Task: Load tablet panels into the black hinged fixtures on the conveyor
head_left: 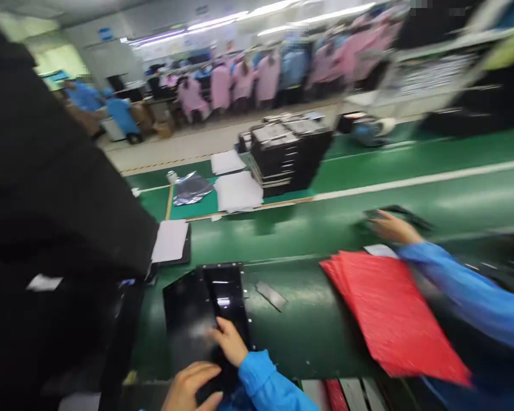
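Observation:
A flat black panel (182,319) lies on the green bench, and a glossy black piece (227,285) with small light dots along its edge lies against or over it. My right hand (230,341), in a blue sleeve, is over the lower part of these pieces; its thumb stands apart and its fingertips are blurred. Whether it presses on the surface I cannot tell. My left hand (192,387) is at the bottom edge of the view, its fingers bent loosely and its thumb apart, with nothing seen between them. A small grey strip (272,295) lies to the right of the black pieces.
Red plastic sheets or bags (398,314) lie at the right. Beyond them a co-worker's hand (394,227) holds a dark item. A tall black structure (60,188) blocks the left side. Stacked black trays (289,154) and white sheets (239,191) stand across the bench.

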Demonstrator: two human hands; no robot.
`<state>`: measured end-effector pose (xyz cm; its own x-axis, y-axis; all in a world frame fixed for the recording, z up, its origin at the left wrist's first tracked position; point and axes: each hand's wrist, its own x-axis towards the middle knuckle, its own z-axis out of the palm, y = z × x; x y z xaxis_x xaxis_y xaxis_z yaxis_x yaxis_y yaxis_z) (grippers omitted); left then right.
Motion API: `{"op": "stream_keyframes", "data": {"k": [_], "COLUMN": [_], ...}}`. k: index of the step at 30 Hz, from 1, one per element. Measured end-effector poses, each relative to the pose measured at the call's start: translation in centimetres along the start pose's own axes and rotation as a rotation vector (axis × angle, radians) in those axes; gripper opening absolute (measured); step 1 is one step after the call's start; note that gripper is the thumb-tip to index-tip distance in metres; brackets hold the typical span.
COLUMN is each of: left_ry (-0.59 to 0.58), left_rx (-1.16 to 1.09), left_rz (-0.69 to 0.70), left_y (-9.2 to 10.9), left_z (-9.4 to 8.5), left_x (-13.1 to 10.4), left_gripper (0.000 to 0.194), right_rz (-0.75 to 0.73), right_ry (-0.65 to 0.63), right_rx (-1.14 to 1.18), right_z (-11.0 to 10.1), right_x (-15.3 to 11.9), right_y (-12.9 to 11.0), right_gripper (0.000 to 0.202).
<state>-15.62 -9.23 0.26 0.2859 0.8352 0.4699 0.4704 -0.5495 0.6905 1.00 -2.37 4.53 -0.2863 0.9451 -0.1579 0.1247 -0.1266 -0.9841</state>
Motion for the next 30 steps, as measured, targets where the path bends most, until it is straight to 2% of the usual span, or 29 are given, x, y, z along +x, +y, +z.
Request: {"op": "stream_keyframes", "data": {"k": [2,4,8,12,17,20,23,25,27,28,30], "left_ry": [-0.029,-0.017,-0.154,-0.231,-0.301,-0.338,-0.377,-0.414,-0.417,-0.386,-0.178], "left_rx": [0.187,0.294,0.276,0.236,0.205,0.216,0.225,0.244,0.284,0.306,0.335], "left_rz": [0.010,-0.117,-0.302,-0.355,-0.343,-0.329,-0.291,-0.204,-0.109,-0.073,-0.099], "left_y": [2.3,3.8,5.4,5.8,6.0,6.2,5.4,3.4,-0.1,-2.3,-6.9], "left_z": [1.3,2.0,2.1,2.0,1.8,2.2,2.2,0.5,-3.3,-5.8,-11.3], "left_x": [0.4,0.5,-0.1,0.0,0.6,0.9,1.2,1.2,1.0,0.8,0.7], "left_gripper": [0.029,0.029,0.029,0.030,0.032,0.031,0.030,0.031,0.028,0.025,0.016], "right_rz": [-0.033,-0.035,0.019,0.051,0.058,0.031,-0.029,-0.065,-0.098,-0.116,-0.154], "right_ry": [0.041,0.035,0.135,0.313,0.394,0.515,0.680,0.745,0.765,0.757,0.702], "right_rx": [0.020,0.053,0.099,0.118,0.103,0.117,0.113,0.060,-0.014,-0.051,-0.127], "right_z": [-1.3,-2.7,-5.0,-6.1,-7.1,-9.5,-13.3,-15.4,-15.9,-15.3,-12.4], "right_x": [-0.1,-0.8,-2.7,-2.5,-1.4,-3.0,-5.2,-5.9,-5.8,-5.6,-5.0], "right_y": [-0.2,-0.3,0.1,0.7,0.7,0.2,-0.9,-2.1,-3.8,-4.8,-7.0], "right_gripper": [0.065,0.060,0.056,0.060,0.060,0.056,0.053,0.054,0.055,0.055,0.054]}}
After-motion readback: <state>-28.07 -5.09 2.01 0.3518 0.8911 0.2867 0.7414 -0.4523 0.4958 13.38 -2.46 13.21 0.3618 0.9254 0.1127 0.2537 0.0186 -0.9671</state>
